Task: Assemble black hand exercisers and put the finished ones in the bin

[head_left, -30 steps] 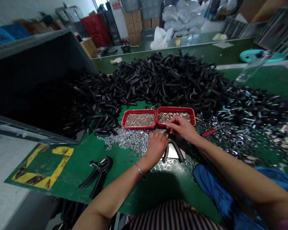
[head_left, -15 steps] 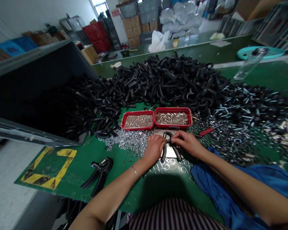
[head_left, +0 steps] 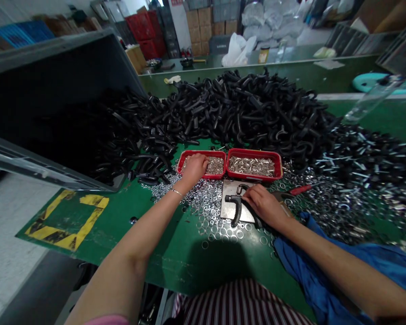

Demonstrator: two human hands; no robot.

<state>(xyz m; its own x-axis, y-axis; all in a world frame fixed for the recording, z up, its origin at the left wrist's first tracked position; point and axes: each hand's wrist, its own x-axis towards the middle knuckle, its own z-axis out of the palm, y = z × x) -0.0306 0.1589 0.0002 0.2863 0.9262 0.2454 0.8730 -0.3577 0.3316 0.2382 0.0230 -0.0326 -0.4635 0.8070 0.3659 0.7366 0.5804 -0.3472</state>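
My left hand (head_left: pixel 195 167) reaches into the left red tray (head_left: pixel 181 170); its fingers are bent down among small metal pieces, and what they grip is hidden. My right hand (head_left: pixel 263 203) is closed on a black two-legged handle (head_left: pixel 237 211) that lies over a pale metal plate (head_left: pixel 227 208). Its legs spread towards me, with metal pins showing near the top. The right red tray (head_left: pixel 279 170), holding small metal pins, stands just beyond the plate. Thin metal rings (head_left: pixel 223 232) lie loose around the plate's near side.
Black handles (head_left: pixel 237 108) are heaped behind the trays and spill from a grey crate (head_left: pixel 122 67) on the left. A red-handled tool (head_left: pixel 300 189) lies right of the plate, among loose metal parts. Blue cloth (head_left: pixel 301 253) lies by my right forearm.
My left hand has let go of the black handle and moved up and left into the left red tray. My right hand stays on the handle. The view has shifted slightly.
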